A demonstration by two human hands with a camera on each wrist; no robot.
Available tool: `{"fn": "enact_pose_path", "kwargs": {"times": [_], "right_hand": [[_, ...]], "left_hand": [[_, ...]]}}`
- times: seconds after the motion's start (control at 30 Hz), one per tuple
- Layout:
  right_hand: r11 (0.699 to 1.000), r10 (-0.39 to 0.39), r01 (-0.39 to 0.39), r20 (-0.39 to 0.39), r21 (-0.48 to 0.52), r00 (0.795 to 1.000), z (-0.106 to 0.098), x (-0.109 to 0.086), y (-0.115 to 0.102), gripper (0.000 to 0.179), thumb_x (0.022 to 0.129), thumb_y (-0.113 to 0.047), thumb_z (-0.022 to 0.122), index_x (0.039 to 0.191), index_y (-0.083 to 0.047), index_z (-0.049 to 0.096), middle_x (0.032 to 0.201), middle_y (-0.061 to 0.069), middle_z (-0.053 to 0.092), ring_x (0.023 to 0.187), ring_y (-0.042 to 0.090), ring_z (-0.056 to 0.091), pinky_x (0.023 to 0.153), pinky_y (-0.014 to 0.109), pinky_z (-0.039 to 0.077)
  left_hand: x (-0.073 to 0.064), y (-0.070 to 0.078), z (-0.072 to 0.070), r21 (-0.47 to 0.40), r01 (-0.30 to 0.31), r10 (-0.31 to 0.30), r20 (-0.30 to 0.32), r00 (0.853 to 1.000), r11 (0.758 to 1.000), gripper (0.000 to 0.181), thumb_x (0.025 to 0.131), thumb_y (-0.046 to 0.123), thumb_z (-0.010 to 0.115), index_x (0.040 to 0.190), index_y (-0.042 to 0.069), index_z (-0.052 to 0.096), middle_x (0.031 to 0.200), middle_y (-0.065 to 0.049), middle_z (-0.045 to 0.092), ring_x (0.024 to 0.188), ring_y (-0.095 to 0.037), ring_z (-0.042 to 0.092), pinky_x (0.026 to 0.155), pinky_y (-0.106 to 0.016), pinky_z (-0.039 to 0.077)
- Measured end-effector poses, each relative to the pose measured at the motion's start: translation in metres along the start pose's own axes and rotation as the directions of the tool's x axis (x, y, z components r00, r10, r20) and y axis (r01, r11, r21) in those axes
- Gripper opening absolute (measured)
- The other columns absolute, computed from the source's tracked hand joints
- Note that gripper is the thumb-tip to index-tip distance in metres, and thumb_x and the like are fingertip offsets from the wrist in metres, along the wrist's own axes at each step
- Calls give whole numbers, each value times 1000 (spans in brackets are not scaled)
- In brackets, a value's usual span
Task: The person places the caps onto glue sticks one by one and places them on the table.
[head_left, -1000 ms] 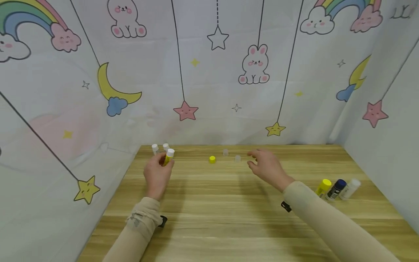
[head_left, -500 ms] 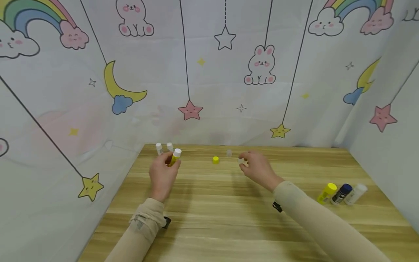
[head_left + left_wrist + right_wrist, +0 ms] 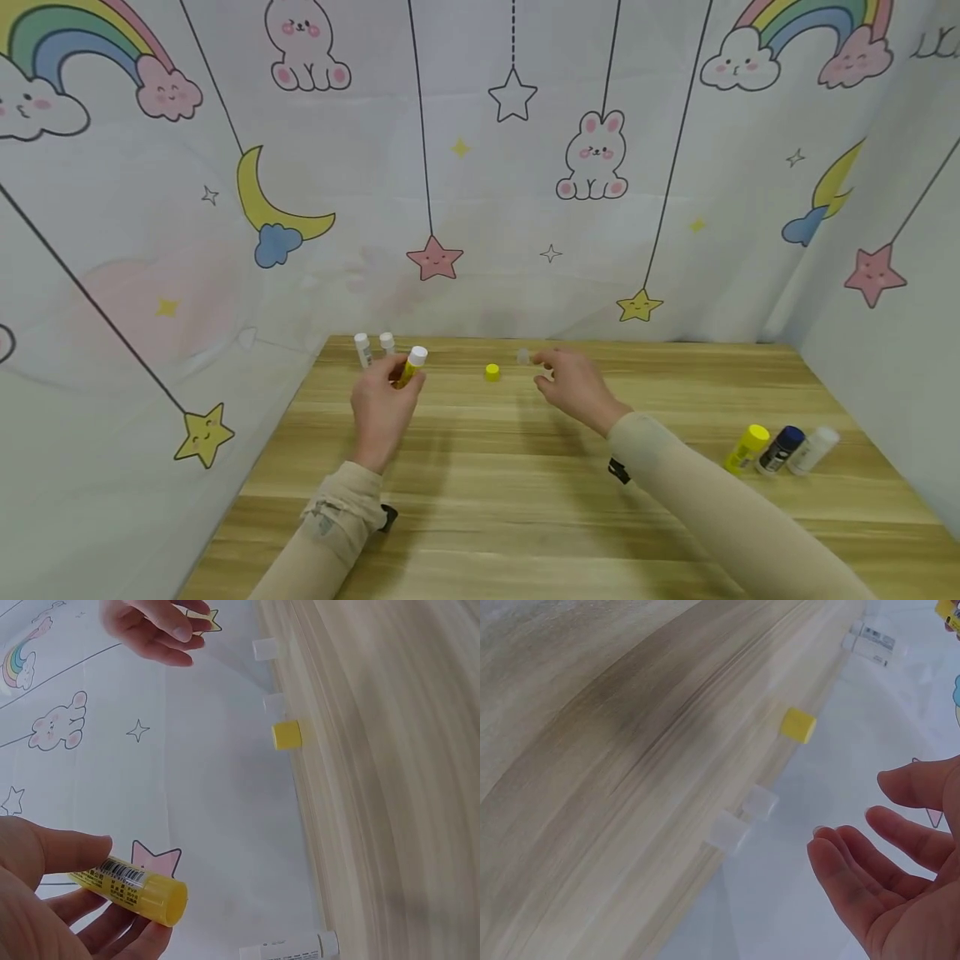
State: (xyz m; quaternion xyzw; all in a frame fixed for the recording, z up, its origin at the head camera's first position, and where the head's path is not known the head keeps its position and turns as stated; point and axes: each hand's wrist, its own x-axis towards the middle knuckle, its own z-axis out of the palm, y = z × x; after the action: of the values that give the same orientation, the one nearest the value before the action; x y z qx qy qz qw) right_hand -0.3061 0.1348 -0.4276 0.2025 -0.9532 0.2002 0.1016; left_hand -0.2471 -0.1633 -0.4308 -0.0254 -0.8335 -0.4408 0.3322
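My left hand (image 3: 384, 404) grips a yellow glue stick (image 3: 135, 888) between thumb and fingers. Its white top (image 3: 417, 356) points up in the head view, and its yellow base and barcode label face the left wrist camera. Over the table's far part, my right hand (image 3: 576, 385) hovers with loosely bent fingers and nothing between them. Just beyond its fingertips is a translucent cap (image 3: 523, 357). A second translucent cap (image 3: 729, 832) shows in the right wrist view but is hidden by the right hand in the head view. Left of them lies a yellow cap (image 3: 492, 372).
Two white-topped tubes (image 3: 363, 350) stand at the table's back left corner. At the right stand a yellow glue stick (image 3: 747, 450), a dark blue one (image 3: 781, 451) and a white one (image 3: 814, 451). A patterned curtain (image 3: 495, 208) hangs behind the wooden table (image 3: 495, 517).
My right hand has moved left toward the translucent caps and now covers one of them in the head view. The left hand has shifted slightly right, still holding the glue stick.
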Motion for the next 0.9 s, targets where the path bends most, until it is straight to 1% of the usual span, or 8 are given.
{"fn": "enact_pose_path", "kwargs": {"times": [0.2,0.37,0.5,0.57,0.67,0.8,0.9], "right_hand": [[1000,-3,3,10,31,1000,5,8,-4,31,93,-18,72,123,-12,72,112,10,71,96,22,68,78,41,57],[999,-3,1,50,49,999,12,16,-7,30,93,-16,72,123,-10,72,114,10,70,99,22,67,78,39,57],[998,-23,20,71,52,997,17,24,-11,30,93,-15,70,123,-11,71,114,11,70,100,23,66,79,40,57],[998,-27,22,75,59,997,18,27,-12,30,93,-15,70,123,-11,71,116,12,70,102,24,66,79,41,56],[997,-3,-4,83,78,997,20,32,-13,31,93,-16,71,124,-12,70,117,10,69,103,23,66,80,40,56],[995,17,-26,94,92,995,22,40,-12,32,92,-17,73,124,-12,70,115,8,69,98,22,66,78,38,56],[995,9,-20,104,97,995,24,45,-10,32,92,-16,73,123,-11,70,114,11,69,95,23,66,77,38,56]], "left_hand": [[-3,5,2,-19,-7,7,4,1000,1000,26,84,12,83,108,5,74,99,-8,71,86,-23,68,75,-40,58],[-10,4,4,-25,-13,14,6,1000,1000,28,83,11,85,108,6,75,101,-7,72,87,-23,69,75,-41,58],[-14,5,4,-32,-14,14,5,1000,999,27,83,11,84,109,8,75,102,-6,72,88,-22,69,76,-41,58],[-14,7,4,-35,-15,16,10,1000,999,27,84,11,84,109,8,75,102,-5,72,89,-22,69,77,-40,58],[-12,11,6,-34,-32,33,23,999,999,28,84,10,83,110,8,75,103,-5,72,90,-22,68,77,-40,58],[-8,20,8,-30,-64,64,24,998,998,28,84,9,83,110,7,75,103,-6,72,89,-22,69,75,-39,58],[-7,26,8,-33,-81,82,17,997,996,29,83,9,84,110,7,75,103,-6,72,88,-21,69,75,-38,58]]}}
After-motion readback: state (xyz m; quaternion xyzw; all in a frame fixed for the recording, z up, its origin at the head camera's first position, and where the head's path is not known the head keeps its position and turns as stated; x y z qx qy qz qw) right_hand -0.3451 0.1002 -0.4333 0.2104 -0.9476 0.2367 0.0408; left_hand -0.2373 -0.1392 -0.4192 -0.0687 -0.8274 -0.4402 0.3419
